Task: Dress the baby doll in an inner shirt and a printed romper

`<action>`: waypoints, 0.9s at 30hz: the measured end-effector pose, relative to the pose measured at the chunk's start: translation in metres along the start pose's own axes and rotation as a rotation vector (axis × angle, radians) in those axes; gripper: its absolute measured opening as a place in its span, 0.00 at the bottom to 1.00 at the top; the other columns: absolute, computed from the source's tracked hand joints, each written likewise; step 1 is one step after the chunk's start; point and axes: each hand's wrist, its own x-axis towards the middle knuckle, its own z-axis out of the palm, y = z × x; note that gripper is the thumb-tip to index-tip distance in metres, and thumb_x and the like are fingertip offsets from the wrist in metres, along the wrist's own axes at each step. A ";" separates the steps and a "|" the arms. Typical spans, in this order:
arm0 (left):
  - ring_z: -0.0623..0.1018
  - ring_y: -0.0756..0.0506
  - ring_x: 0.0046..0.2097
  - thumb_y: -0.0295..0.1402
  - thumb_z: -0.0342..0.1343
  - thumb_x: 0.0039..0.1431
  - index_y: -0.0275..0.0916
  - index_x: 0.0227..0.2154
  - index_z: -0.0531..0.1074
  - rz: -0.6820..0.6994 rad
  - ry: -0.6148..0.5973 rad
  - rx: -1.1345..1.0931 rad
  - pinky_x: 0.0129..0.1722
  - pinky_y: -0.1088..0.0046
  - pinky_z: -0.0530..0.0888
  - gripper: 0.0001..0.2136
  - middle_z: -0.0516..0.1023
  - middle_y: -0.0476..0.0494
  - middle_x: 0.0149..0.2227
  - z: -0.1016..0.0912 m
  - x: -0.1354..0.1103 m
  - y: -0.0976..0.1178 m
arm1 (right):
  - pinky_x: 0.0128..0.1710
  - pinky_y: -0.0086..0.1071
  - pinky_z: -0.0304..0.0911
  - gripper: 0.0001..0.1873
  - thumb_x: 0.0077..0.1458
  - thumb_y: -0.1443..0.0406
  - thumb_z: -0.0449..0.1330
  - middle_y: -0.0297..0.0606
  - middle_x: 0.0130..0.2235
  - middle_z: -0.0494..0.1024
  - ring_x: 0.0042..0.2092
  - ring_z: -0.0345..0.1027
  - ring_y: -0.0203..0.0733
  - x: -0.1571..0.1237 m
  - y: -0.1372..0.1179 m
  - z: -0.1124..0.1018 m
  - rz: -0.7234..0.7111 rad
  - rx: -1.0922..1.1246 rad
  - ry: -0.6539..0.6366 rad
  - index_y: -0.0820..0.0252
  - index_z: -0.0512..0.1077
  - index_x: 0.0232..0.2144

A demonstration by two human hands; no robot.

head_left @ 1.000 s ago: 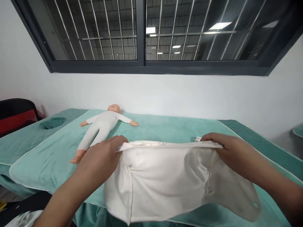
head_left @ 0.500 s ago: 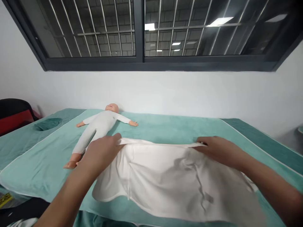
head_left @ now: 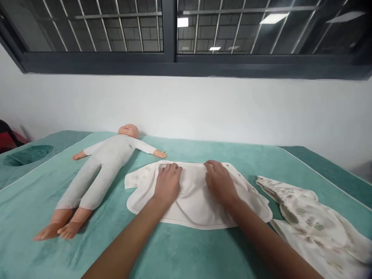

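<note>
A white baby top (head_left: 192, 211) lies spread on the green bed cover, its plain side up, with a small-print sleeve (head_left: 138, 178) out to the left and snaps along the right edge. My left hand (head_left: 169, 184) rests flat on the upper middle of the top, fingers stretched toward its far edge. A little to the right, my right hand (head_left: 219, 182) lies on the same cloth with its fingers apart. To the left a baby doll (head_left: 112, 155) in a white body suit lies on its back, head toward the wall, feet bare.
Printed baby clothes (head_left: 316, 224) lie crumpled at the right. The green cover (head_left: 200, 252) reaches to the white wall (head_left: 203, 108), below a barred window (head_left: 171, 58). A dark green hollow (head_left: 29, 154) shows at the far left, near a red and black thing (head_left: 7, 139).
The baby top, held up by its edge between both hands before, now lies on the bed. My hands have come closer together and let go of the edge. The view has shifted.
</note>
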 end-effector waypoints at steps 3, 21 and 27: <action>0.71 0.39 0.52 0.25 0.44 0.62 0.37 0.46 0.70 -0.029 -0.054 -0.113 0.53 0.57 0.66 0.14 0.73 0.36 0.49 0.016 0.004 0.003 | 0.54 0.38 0.57 0.17 0.62 0.66 0.47 0.47 0.53 0.71 0.54 0.63 0.47 0.000 -0.009 0.018 0.028 0.175 -0.131 0.62 0.67 0.51; 0.66 0.39 0.60 0.39 0.45 0.64 0.42 0.55 0.67 0.004 -0.004 -0.116 0.61 0.53 0.59 0.19 0.70 0.41 0.59 0.045 0.039 -0.037 | 0.54 0.43 0.57 0.25 0.61 0.54 0.50 0.49 0.57 0.70 0.57 0.63 0.54 0.046 0.034 0.037 0.120 0.036 -0.270 0.63 0.65 0.55; 0.66 0.39 0.60 0.38 0.42 0.67 0.39 0.52 0.68 0.026 0.093 -0.158 0.60 0.55 0.62 0.17 0.70 0.39 0.59 0.041 0.036 -0.029 | 0.60 0.44 0.49 0.20 0.65 0.61 0.45 0.51 0.57 0.70 0.59 0.60 0.54 0.041 0.008 0.033 0.046 -0.029 -0.072 0.65 0.68 0.51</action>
